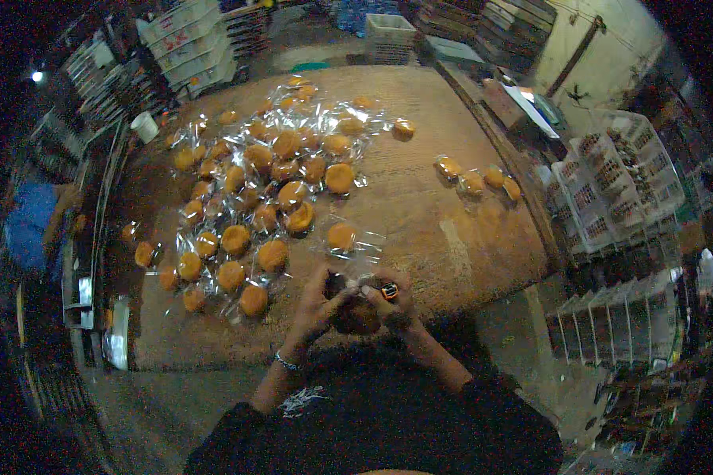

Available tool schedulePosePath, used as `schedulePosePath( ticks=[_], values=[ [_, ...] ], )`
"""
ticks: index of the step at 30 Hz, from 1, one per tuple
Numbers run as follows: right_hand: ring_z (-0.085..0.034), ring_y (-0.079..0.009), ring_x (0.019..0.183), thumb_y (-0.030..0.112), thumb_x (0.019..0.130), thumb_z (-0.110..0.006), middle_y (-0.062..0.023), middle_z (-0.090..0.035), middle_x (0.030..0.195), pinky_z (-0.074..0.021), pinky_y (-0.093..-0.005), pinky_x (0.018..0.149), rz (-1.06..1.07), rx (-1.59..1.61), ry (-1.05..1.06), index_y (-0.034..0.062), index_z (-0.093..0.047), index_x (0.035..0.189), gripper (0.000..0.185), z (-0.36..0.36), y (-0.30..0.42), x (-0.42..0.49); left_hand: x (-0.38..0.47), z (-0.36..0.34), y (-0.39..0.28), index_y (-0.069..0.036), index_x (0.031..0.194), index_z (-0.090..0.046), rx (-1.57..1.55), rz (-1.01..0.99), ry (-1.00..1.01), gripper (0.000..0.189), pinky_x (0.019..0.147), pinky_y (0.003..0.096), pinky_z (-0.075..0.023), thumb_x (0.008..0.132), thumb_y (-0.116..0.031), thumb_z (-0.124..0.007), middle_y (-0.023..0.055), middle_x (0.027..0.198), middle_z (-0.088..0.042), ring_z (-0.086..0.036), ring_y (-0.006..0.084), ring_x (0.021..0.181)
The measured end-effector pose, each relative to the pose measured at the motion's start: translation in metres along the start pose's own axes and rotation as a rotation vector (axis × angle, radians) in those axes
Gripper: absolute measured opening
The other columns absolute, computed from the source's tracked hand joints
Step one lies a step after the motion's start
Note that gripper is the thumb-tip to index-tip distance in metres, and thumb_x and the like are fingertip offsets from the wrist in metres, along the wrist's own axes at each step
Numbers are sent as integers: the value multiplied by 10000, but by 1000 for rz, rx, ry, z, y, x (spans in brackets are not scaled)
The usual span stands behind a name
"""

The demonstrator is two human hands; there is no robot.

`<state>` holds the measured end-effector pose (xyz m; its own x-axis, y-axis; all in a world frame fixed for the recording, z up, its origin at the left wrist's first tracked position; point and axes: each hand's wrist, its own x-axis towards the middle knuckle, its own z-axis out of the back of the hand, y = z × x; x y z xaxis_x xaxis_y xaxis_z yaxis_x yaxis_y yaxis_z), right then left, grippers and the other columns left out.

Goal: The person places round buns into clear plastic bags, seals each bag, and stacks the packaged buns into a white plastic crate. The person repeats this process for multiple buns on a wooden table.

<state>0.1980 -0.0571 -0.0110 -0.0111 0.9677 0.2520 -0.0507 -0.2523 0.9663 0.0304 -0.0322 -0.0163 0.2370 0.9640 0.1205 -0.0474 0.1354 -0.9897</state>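
Near the front of the wooden table (404, 196), my left hand (319, 306) and my right hand (396, 309) meet with thumbs and fingertips together. Between them they pinch the gathered end of a clear plastic wrapper (363, 264). Just beyond my fingers, a round golden-brown baked bun (341, 236) lies on the table inside that wrapper. A small orange-and-black object (388, 290) shows at my right fingers; whether it is held or worn cannot be told. To the left spreads a large pile of similar wrapped buns (285, 145).
Several wrapped buns (472, 181) lie apart at the right. Stacked white crates (184, 44) stand at the back left, and a white basket (390, 35) behind the table. Clear plastic trays (618, 178) are at the right. A person in blue (32, 222) is at the far left.
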Motion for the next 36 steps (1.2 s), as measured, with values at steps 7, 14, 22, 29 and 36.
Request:
schedulePosePath(
  ticks=[7,14,22,29,36],
  values=[
    [-628,-173,761,109,818,-617,-86,-663,871,-509,-305,690,46,-137,-378,35,-662,929,141,-30,34,16,19,-2,26,-18,903,-599,-220,197,312,330,581,237,-437,951,-318,-468,8,741,-584,-522,93,648],
    [-631,-158,726,41,761,-642,-84,-661,817,-508,-299,654,10,-348,-21,44,-677,899,143,41,13,-4,18,-25,1,-1,1015,-622,-98,47,167,205,710,270,-492,861,-134,-594,43,877,-649,-607,128,766],
    [-607,-156,861,19,819,-562,-73,-639,944,-484,-275,796,-159,59,-147,26,-630,994,188,74,9,-18,-9,-94,-14,3,1049,-606,-187,83,40,305,773,280,-483,755,-35,-675,69,965,-647,-602,146,868],
    [-576,-156,961,57,853,-547,-103,-610,1061,-473,-283,823,27,-90,-11,-4,-632,1018,195,82,3,-24,-17,-96,-21,8,1031,-596,-262,4,-105,257,774,250,-456,792,-61,-663,30,935,-607,-559,118,876],
    [-622,-139,777,81,861,-566,-75,-650,926,-505,-251,701,-258,164,-37,-10,-637,983,168,55,9,-12,-13,-71,-14,18,985,-632,-169,67,-20,184,784,281,-488,811,-39,-639,64,951,-651,-603,142,869]
  ],
)
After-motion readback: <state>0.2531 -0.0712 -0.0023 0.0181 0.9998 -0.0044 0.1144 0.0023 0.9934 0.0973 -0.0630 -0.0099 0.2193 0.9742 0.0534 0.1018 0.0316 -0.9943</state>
